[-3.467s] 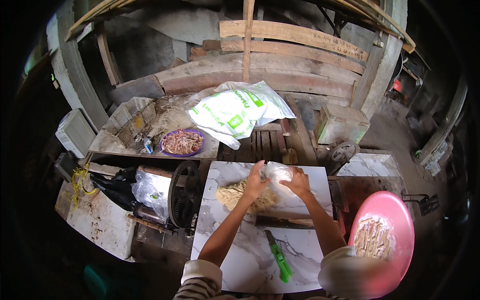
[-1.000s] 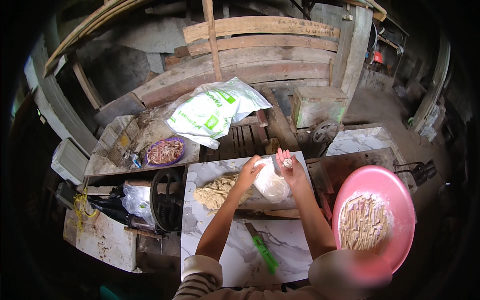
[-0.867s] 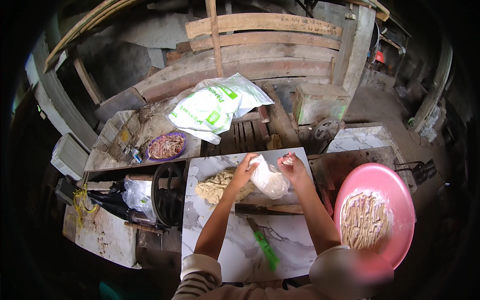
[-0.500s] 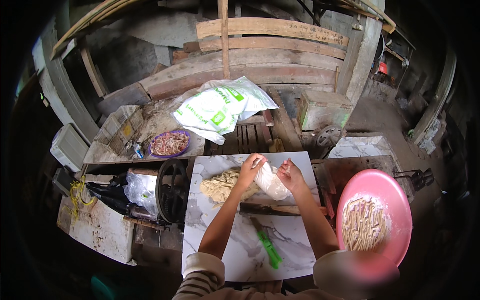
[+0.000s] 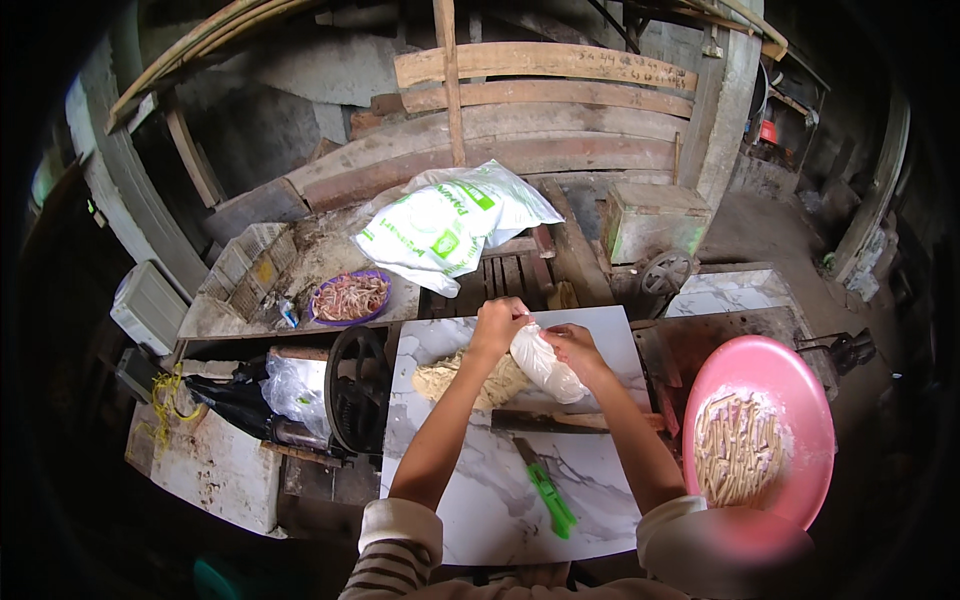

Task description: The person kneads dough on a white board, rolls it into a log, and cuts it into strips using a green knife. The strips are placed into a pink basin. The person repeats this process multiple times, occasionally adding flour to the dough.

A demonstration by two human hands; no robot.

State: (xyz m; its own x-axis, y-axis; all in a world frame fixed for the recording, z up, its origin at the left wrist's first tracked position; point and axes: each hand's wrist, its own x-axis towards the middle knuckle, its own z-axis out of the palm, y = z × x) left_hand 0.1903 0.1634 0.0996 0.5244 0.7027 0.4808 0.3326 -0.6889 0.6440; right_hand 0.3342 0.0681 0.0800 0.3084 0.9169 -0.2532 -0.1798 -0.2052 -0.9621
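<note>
A plastic bag of white powder [image 5: 548, 368] leans at a slant over the marble-patterned tabletop [image 5: 480, 520]. My left hand [image 5: 500, 325] pinches its gathered top. My right hand [image 5: 573, 348] is closed on the bag's upper right side, its fingertips partly hidden. Beside the bag, to the left and partly behind my left forearm, lies a lump of pale dough [image 5: 440, 380]. Below the bag rests a long dark flat tool [image 5: 545, 421], perhaps a blade, running under my right forearm. Nearer to me is a knife with a green handle [image 5: 550, 498].
At right, a pink basin [image 5: 820, 420] holds floury dough sticks [image 5: 735, 450]. A black handwheel [image 5: 358, 390] stands left of the tabletop. Farther back are a large white-and-green sack [image 5: 450, 225], a purple-rimmed basket of reddish strips [image 5: 350, 298] and a wire-like crate [image 5: 245, 268].
My right hand, previously raised just off the bag with curled fingers, has come in against its upper side. My left hand stays at the top. The whole view has shifted slightly.
</note>
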